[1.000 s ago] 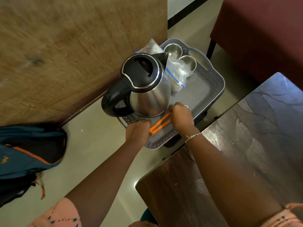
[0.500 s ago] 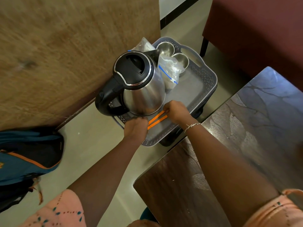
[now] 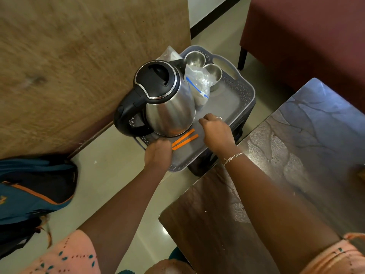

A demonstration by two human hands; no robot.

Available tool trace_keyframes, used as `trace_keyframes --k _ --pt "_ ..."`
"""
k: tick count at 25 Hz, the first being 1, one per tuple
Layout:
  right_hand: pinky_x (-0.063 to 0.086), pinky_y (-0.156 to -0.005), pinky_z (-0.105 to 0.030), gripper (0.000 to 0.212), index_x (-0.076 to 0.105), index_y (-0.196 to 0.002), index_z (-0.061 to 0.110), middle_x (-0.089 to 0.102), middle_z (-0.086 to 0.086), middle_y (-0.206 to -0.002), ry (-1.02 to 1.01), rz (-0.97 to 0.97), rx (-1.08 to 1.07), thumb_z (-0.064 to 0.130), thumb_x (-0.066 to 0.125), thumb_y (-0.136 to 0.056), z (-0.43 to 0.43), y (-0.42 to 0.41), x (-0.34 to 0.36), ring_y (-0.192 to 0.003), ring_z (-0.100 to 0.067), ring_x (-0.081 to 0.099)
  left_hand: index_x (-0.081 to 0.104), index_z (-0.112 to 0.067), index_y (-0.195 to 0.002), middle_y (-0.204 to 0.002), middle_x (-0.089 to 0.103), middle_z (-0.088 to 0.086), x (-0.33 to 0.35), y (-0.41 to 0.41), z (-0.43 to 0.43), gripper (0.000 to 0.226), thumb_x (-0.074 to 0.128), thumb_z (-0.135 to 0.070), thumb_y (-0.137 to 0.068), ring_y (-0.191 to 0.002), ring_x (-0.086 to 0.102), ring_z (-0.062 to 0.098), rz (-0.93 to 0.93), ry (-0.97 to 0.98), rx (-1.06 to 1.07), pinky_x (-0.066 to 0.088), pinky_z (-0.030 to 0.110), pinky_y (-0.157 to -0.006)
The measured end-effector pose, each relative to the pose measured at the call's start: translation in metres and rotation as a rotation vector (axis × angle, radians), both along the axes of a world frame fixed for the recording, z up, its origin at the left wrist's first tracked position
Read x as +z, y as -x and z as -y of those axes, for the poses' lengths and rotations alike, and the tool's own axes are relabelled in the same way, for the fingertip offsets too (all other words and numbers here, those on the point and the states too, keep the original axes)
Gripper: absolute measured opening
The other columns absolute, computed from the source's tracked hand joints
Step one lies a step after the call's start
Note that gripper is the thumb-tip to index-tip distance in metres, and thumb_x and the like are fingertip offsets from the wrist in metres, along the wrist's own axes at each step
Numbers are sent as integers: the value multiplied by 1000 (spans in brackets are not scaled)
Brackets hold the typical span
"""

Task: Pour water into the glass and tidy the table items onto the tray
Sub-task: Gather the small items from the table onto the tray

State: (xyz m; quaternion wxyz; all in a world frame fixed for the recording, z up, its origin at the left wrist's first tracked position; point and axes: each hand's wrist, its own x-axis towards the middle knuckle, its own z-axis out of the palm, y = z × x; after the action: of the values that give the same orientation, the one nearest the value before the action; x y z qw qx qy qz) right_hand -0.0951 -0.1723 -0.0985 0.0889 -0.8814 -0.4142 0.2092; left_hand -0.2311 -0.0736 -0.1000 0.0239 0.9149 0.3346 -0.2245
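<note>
A grey plastic tray rests on a dark stool beside the table. On it stand a steel kettle with a black lid and handle, two steel cups at the far end, and clear zip bags behind the kettle. Two orange strips lie flat side by side on the tray's near part. My left hand curls over the tray's near rim, right by the strips' near ends. My right hand hovers just right of the strips with its fingers curled and nothing visible in it.
A dark wooden table fills the lower right. A wooden panel stands close on the left of the tray. A blue and black backpack lies on the floor at left. A maroon seat is at the upper right.
My right hand has moved right, off the orange strips, so their far ends now show. My left hand stays at the tray's near rim. The kettle has not moved on the tray.
</note>
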Motion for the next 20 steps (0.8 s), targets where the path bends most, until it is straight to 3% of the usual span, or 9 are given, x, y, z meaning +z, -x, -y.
trace_keyframes --k 3,4,7,10,14,20 --pt "49 -88 -47 40 56 -114 -4 54 -27 -121 -190 225 26 -3 38 -78 37 5 7 -111 -43 51 65 -9 -79 -74 66 9 10 12 22 23 56 -30 -84 -65 66 23 255 -203 -192 49 27 -50" --pt "46 -92 -50 40 56 -115 -5 54 -30 -121 -209 272 26 -2 42 -78 49 7 5 -112 -46 52 64 -11 -83 -78 68 7 9 15 33 29 49 -35 -86 -69 68 23 342 -241 -280 51 28 -51" --pt "33 -103 -50 54 45 -129 -3 44 -30 -134 -140 293 -14 12 64 -81 97 13 4 -124 -45 42 56 -7 -119 -125 60 15 13 11 82 51 39 -44 -88 -121 54 31 442 -163 -423 52 44 -87" --pt "21 -109 -47 64 32 -138 2 31 -27 -144 -78 291 -88 26 60 -86 164 25 13 -134 -41 30 34 -4 -140 -147 34 20 20 0 142 71 37 -51 -88 -139 26 31 410 -144 -517 28 52 -109" --pt "23 -106 -50 70 33 -138 3 34 -26 -143 -33 305 -199 30 65 -81 261 44 25 -132 -41 33 21 -5 -144 -151 24 20 31 -10 221 76 30 -54 -86 -141 13 29 375 -62 -601 16 48 -112" --pt "20 -110 -47 67 28 -141 4 27 -26 -147 85 259 -385 29 58 -86 426 75 37 -136 -39 26 16 -7 -144 -152 23 18 44 -15 371 76 20 -54 -85 -141 21 30 334 -1 -827 20 50 -112"
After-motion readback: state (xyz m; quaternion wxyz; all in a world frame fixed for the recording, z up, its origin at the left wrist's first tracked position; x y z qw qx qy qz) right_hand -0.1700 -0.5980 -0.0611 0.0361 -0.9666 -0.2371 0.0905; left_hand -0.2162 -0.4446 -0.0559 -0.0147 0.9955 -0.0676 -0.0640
